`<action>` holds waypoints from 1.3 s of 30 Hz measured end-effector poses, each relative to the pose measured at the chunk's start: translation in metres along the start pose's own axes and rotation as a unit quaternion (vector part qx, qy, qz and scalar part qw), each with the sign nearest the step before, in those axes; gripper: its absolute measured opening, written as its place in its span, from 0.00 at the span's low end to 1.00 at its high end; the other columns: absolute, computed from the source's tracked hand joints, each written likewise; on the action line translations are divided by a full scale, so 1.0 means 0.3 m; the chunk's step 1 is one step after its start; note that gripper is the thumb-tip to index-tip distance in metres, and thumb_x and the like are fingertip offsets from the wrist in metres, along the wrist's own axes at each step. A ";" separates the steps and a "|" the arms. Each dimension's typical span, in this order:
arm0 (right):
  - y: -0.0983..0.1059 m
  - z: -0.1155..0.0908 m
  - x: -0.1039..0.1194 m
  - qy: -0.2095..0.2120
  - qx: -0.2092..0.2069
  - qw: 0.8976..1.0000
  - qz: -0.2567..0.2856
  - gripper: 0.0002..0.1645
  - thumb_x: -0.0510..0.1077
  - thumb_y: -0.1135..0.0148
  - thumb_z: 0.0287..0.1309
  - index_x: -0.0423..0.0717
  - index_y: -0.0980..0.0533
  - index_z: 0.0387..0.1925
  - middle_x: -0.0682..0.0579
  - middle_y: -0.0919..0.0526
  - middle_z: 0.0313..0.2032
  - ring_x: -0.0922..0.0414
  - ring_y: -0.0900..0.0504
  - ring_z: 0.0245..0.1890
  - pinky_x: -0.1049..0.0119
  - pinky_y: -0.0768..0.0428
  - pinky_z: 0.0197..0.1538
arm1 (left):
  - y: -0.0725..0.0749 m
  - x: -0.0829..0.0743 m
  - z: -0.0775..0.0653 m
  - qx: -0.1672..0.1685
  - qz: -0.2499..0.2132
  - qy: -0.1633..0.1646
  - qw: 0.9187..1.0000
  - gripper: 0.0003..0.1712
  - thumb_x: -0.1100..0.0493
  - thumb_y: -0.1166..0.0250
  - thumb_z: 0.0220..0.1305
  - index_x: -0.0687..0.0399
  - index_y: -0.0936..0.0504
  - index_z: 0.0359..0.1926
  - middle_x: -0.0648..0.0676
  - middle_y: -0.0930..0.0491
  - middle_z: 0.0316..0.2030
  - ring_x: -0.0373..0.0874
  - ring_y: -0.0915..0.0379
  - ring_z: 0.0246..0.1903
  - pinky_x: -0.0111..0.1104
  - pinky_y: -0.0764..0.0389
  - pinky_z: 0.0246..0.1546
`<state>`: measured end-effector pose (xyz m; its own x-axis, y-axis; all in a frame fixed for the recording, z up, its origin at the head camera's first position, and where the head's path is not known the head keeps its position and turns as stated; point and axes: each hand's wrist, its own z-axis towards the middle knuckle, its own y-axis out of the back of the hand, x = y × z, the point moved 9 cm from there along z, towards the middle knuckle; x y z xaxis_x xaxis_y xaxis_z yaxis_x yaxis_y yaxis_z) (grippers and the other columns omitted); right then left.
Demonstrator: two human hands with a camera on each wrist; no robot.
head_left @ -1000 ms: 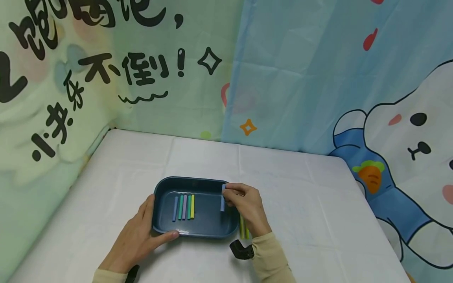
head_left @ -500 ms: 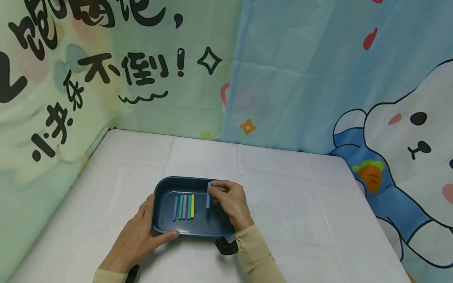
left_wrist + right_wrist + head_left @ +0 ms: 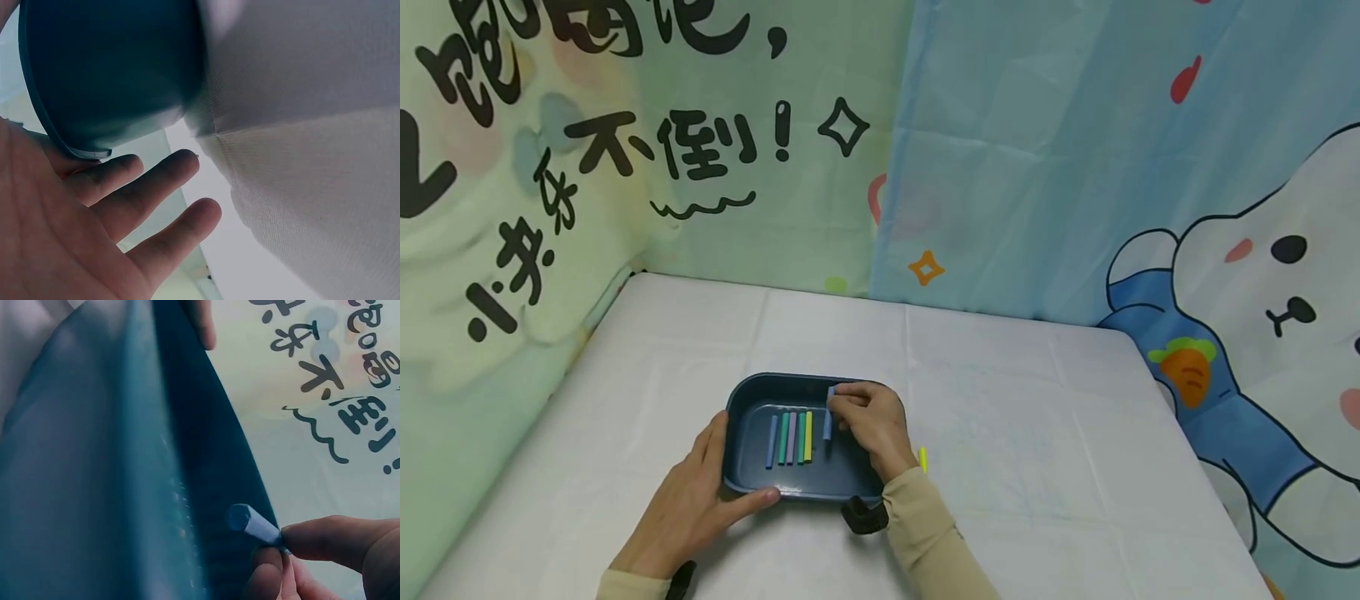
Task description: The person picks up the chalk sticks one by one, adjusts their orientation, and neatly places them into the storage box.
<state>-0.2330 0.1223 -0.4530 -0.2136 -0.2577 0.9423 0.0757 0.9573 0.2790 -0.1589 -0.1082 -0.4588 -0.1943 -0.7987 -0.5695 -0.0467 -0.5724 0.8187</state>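
A dark blue rectangular tray (image 3: 745, 467) rests on the white-covered table, with a row of several coloured chalk sticks (image 3: 791, 439) lying side by side in its left half. My left hand (image 3: 688, 496) rests against the tray's left end, thumb along the near rim. In the left wrist view three fingers (image 3: 147, 190) extend below the rim, fairly straight. Over the tray, right of the row, my right hand (image 3: 872, 423) pinches a blue chalk stick (image 3: 827, 425) near its upper end. The right wrist view shows this chalk (image 3: 253, 525) between thumb and fingertips, its free end pointing over the tray.
Just right of the tray, a yellow-green chalk stick (image 3: 922, 460) shows partly behind the right forearm. Printed cloth backdrops (image 3: 1000, 167) rise along the table's far and left edges. A black wrist mount (image 3: 865, 515) hangs beside the right sleeve, near the tray's front edge.
My right hand has moved left over the tray with the blue chalk, from its right end towards the row. The left hand and the tray have stayed put.
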 end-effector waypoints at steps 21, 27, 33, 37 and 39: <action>-0.077 0.004 -0.050 -0.032 0.021 0.997 -0.063 0.11 0.36 0.31 0.58 0.36 0.16 0.43 0.51 0.14 0.29 0.61 0.19 0.25 0.70 0.21 0.29 | -0.002 -0.004 0.007 -0.001 -0.010 -0.012 1.000 0.72 0.20 0.36 0.53 0.65 0.53 0.79 0.69 0.41 0.73 0.64 0.30 0.63 0.55 0.25 0.58; -0.082 0.006 -0.039 -0.017 0.002 0.989 -0.145 0.07 0.37 0.30 0.57 0.39 0.15 0.38 0.52 0.13 0.29 0.61 0.19 0.27 0.66 0.20 0.32 | 0.003 -0.004 0.005 -0.003 -0.007 -0.012 1.000 0.72 0.20 0.36 0.53 0.67 0.53 0.79 0.70 0.42 0.73 0.65 0.30 0.63 0.55 0.25 0.58; -0.098 0.006 -0.035 -0.015 -0.005 0.979 -0.203 0.05 0.37 0.29 0.57 0.41 0.16 0.36 0.52 0.14 0.29 0.59 0.19 0.31 0.63 0.18 0.38 | 0.011 -0.006 0.001 -0.004 -0.008 -0.010 1.000 0.72 0.21 0.35 0.53 0.67 0.52 0.78 0.70 0.42 0.73 0.64 0.30 0.63 0.54 0.25 0.58; -0.099 0.003 -0.043 -0.017 -0.003 0.979 -0.202 0.06 0.37 0.28 0.56 0.40 0.16 0.36 0.52 0.14 0.29 0.59 0.19 0.31 0.63 0.18 0.37 | 0.009 -0.006 -0.001 0.000 -0.007 -0.007 1.000 0.72 0.20 0.36 0.53 0.66 0.53 0.79 0.70 0.42 0.73 0.64 0.30 0.63 0.54 0.25 0.58; -0.095 0.001 -0.043 -0.014 -0.004 0.980 -0.197 0.07 0.38 0.28 0.55 0.40 0.16 0.36 0.52 0.14 0.30 0.59 0.18 0.31 0.63 0.18 0.37 | 0.007 -0.006 -0.001 0.002 -0.005 -0.005 1.000 0.72 0.20 0.36 0.53 0.66 0.53 0.79 0.70 0.42 0.73 0.64 0.30 0.63 0.54 0.25 0.58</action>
<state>-0.2326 0.0982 -0.4731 -0.2535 -0.6043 0.7553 -0.0110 0.7826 0.6224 -0.1583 -0.1081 -0.4561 -0.2042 -0.7904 -0.5775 -0.0522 -0.5803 0.8127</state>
